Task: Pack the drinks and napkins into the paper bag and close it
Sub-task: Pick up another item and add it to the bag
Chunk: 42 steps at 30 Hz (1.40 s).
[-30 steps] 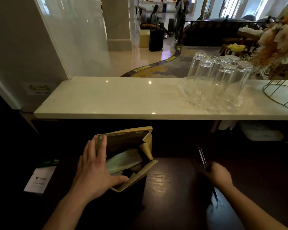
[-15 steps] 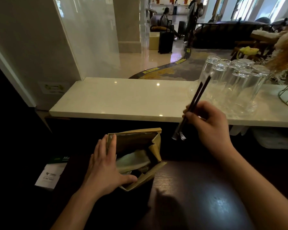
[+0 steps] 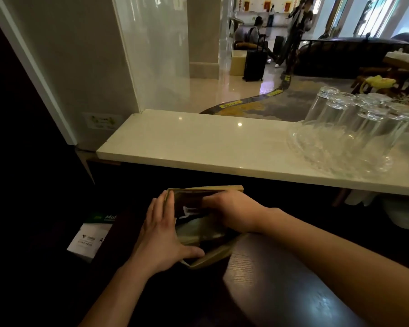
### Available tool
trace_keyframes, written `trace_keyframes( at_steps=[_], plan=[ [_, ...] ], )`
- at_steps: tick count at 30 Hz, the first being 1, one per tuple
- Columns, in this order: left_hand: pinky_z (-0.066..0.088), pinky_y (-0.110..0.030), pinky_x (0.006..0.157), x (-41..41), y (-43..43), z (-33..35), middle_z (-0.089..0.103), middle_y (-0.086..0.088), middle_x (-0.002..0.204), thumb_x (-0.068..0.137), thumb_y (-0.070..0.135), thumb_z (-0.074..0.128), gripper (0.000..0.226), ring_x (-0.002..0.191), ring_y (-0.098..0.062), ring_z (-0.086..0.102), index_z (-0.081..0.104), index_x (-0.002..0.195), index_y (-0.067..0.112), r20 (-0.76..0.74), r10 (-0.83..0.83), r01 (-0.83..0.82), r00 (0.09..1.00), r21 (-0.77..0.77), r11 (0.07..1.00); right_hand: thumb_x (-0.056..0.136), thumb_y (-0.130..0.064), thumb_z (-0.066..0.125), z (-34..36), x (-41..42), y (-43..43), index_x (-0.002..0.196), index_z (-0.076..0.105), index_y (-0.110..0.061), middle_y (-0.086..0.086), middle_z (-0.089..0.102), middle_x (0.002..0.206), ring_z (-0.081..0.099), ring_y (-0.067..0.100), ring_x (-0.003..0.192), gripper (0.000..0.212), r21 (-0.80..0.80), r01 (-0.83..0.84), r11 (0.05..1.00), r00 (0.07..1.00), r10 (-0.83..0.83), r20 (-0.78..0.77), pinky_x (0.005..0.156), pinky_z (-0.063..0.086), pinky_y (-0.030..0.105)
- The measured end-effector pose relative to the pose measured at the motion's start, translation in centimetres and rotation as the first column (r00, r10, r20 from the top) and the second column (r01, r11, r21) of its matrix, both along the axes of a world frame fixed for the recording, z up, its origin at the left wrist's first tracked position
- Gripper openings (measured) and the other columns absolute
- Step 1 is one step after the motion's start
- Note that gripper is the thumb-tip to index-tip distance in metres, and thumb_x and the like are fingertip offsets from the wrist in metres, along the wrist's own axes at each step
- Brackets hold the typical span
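A pale stone counter [image 3: 198,142] runs across the middle of the view, and at its right end a clear glass tray [image 3: 328,152] carries a cluster of upturned drinking glasses [image 3: 354,119]. Below and nearer the camera lies a dark wooden counter [image 3: 281,279], its rounded near-right part catching a bluish glare.

At the left edge of that dark counter stands the paper bag [image 3: 213,257], its mouth open upward, its far rim just under the front edge of the stone counter. Inside, a pale greenish sheet [image 3: 198,230] lies slanted across the opening; what it is cannot be told in the dim light. A small light mark shows against the bag's dark far inner wall.

The left hand [image 3: 162,234] lies flat against the bag's left side, fingers together and stretched along the outside of the left wall, the thumb hooked over the near rim, so it grips that wall. The right hand [image 3: 232,212] reaches from the right into the bag's mouth, with its fingers [image 3: 209,199] down inside near the far wall; whether they are apart or clamped on something cannot be told, as they are blurred and partly hidden.

Left of the bag, lower and in shadow, lies a white printed package [image 3: 89,239] with a green band.
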<state>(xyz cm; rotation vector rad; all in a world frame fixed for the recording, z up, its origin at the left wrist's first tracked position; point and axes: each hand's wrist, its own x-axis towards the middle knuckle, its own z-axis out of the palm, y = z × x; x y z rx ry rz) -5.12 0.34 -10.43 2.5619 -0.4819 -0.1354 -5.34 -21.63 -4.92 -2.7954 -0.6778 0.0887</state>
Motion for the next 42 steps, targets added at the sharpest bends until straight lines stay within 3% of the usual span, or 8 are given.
trace_keyframes(
  at_steps=[6,12,16,19,34,42],
  plan=[
    [0.017,-0.052,0.119,-0.3,0.8,-0.7,-0.025,0.026,0.155,0.046,0.074,0.08,0.149,0.147,-0.013,-0.015,-0.028,0.144,0.046,-0.026,0.006,-0.008,1.0,-0.083,0.996,0.088,-0.017,0.055,-2.0,0.9,0.3,0.126,0.057,-0.024,0.005,0.069,0.11,0.066,0.027,0.102,0.038,-0.241,0.027,0.97,0.999,-0.021,0.027,0.082,0.056,0.042],
    [0.017,-0.051,0.119,-0.1,0.5,-0.6,-0.025,0.025,0.156,0.051,0.069,0.083,0.146,0.147,-0.012,-0.016,-0.025,0.146,0.044,-0.017,-0.005,0.003,1.0,-0.085,0.996,0.094,-0.014,0.052,-3.6,2.2,2.3,0.117,0.059,-0.019,0.006,0.067,0.103,0.066,0.029,0.093,0.024,-0.479,0.051,0.876,0.998,-0.061,-0.005,0.067,0.053,0.039],
    [0.018,-0.052,0.119,0.0,0.2,-0.2,-0.025,0.021,0.157,0.054,0.068,0.083,0.145,0.147,-0.013,-0.016,-0.023,0.148,0.039,-0.016,-0.01,0.009,1.0,-0.076,0.997,0.095,-0.017,0.054,-5.2,3.8,4.2,0.12,0.06,-0.018,0.007,0.065,0.114,0.063,0.028,0.104,0.026,-0.586,0.012,0.811,0.996,-0.059,-0.06,0.081,0.054,0.039],
    [0.018,-0.053,0.119,0.0,0.2,-0.1,-0.026,0.019,0.158,0.055,0.068,0.083,0.145,0.147,-0.014,-0.018,-0.023,0.149,0.038,-0.027,-0.007,0.005,1.0,-0.055,0.998,0.091,-0.018,0.062,-6.3,4.5,5.0,0.121,0.059,-0.018,0.007,0.064,0.115,0.062,0.028,0.105,0.03,-0.631,0.012,0.776,0.991,-0.093,-0.096,0.08,0.05,0.039],
    [0.02,-0.052,0.119,0.4,0.2,-0.3,-0.027,0.022,0.156,0.053,0.074,0.077,0.143,0.147,-0.014,-0.017,-0.025,0.147,0.04,-0.01,-0.03,0.03,0.999,-0.027,0.999,0.095,-0.011,0.052,-6.5,5.3,4.0,0.123,0.06,-0.01,0.014,0.062,0.125,0.059,0.034,0.115,0.03,-0.507,0.048,0.861,0.969,-0.164,-0.186,0.094,0.051,0.047],
    [0.017,-0.05,0.12,0.4,0.2,-0.5,-0.029,0.023,0.155,0.055,0.073,0.077,0.142,0.146,-0.011,-0.019,-0.026,0.147,0.041,-0.014,-0.037,0.036,0.999,-0.05,0.998,0.091,-0.007,0.057,-6.0,5.0,4.0,0.116,0.063,-0.009,0.014,0.066,0.115,0.063,0.033,0.107,0.026,-0.354,0.118,0.928,0.968,-0.187,-0.167,0.084,0.054,0.043]
  ],
)
